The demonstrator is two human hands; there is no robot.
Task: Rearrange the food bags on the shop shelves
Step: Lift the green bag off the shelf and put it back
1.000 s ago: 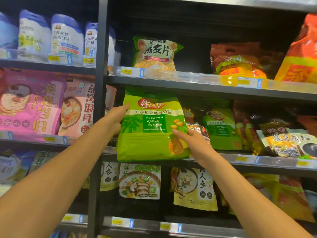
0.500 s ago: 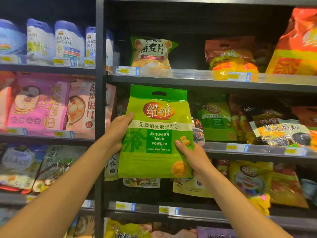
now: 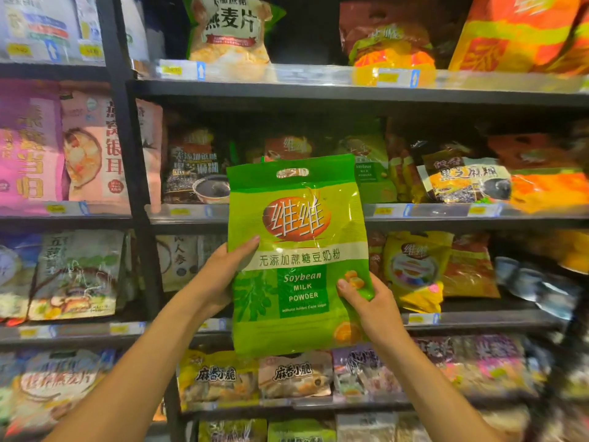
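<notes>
Green soybean milk powder bag held upright between 2 hands, in front of the shelves and resting on none of them; left hand grips the bag's left edge at mid-height, thumb laid across the front, the other fingers hidden behind the bag; right hand grips the lower right edge, thumb pressed on the front beside the printed soybeans, fingers likewise hidden. Above both hands, the bag's top with its carry slot overlaps a shelf rail carrying price tags; above and left of the left hand, a dark black sesame bag stands on that shelf; well above it, an oat flakes bag stands on the next shelf up. Just right of the right hand, a yellow bag leans on its shelf; below both hands, 2 snack bags sit side by side; far left of the left hand, beyond the dark upright post, a pink bag is shelved; the right margin is blurred.
</notes>
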